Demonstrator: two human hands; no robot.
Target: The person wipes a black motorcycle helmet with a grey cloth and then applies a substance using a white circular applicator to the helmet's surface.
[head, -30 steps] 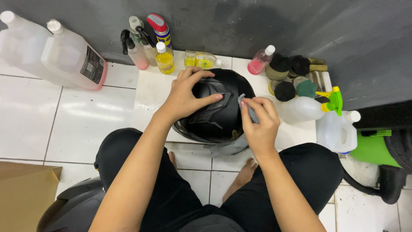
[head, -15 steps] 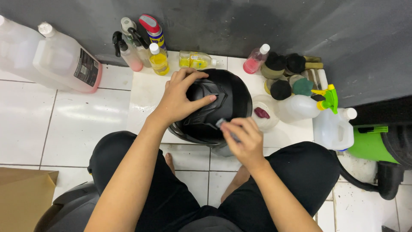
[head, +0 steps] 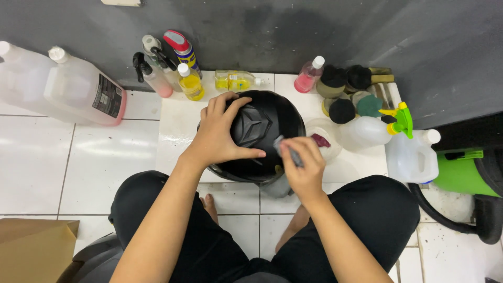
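Glossy black helmet (head: 262, 131) on white tiles

Two clear jugs (head: 63, 86) are seen against a grey wall (head: 314, 31) on white tiles (head: 36, 157). Spray bottles (head: 157, 71), a yellow bottle (head: 190, 83), a pink bottle (head: 308, 76) and round sponges (head: 346, 89) are lined up nearby; a green machine (head: 466, 170) is parked alongside.

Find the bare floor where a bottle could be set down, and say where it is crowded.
Free: white tiles between the jugs and the left knee; a strip left of the helmet, under the yellow bottle. Crowded: the wall row of bottles, and pads right of the helmet.
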